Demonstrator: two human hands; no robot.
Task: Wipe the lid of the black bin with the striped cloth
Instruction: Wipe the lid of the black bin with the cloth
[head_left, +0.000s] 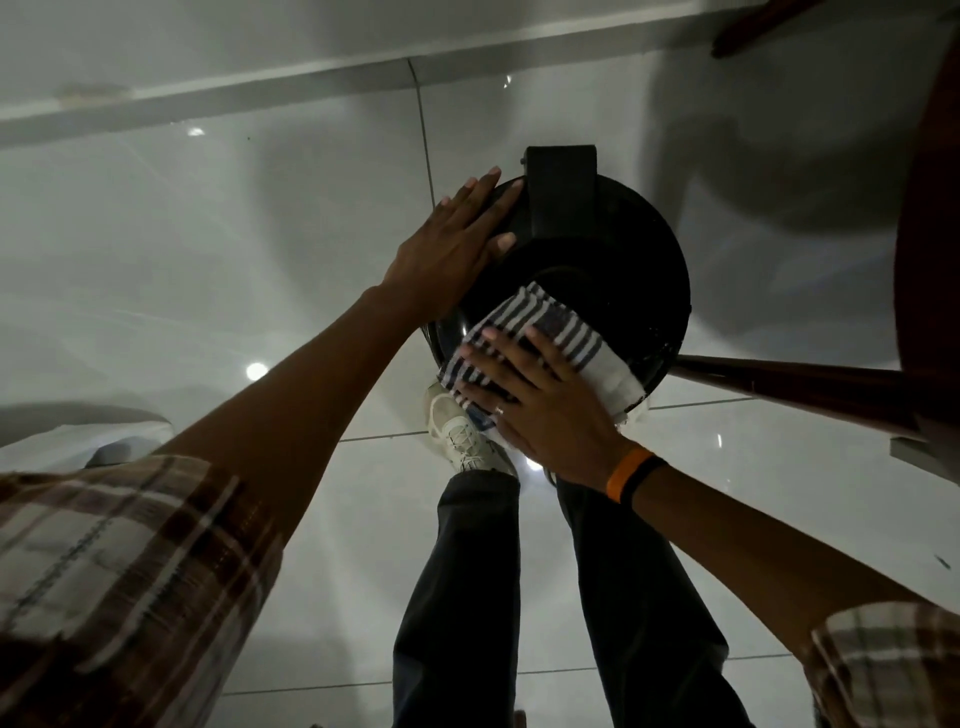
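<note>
A round black bin stands on the tiled floor, its lid (618, 260) closed, with a black hinge block (561, 192) at the far side. My left hand (452, 244) lies flat on the lid's left edge, fingers spread, holding nothing. The folded striped cloth (561, 332), blue and white, rests on the near part of the lid. My right hand (540, 400) presses flat on the cloth, palm down, fingers apart. An orange and black band is on that wrist.
A dark wooden table or chair (924, 260) with a slanted leg (789, 379) stands close on the bin's right. My white shoe (462, 436) and dark trousers are just in front of the bin. A white wall skirting (311, 83) runs behind, glossy tiles all around.
</note>
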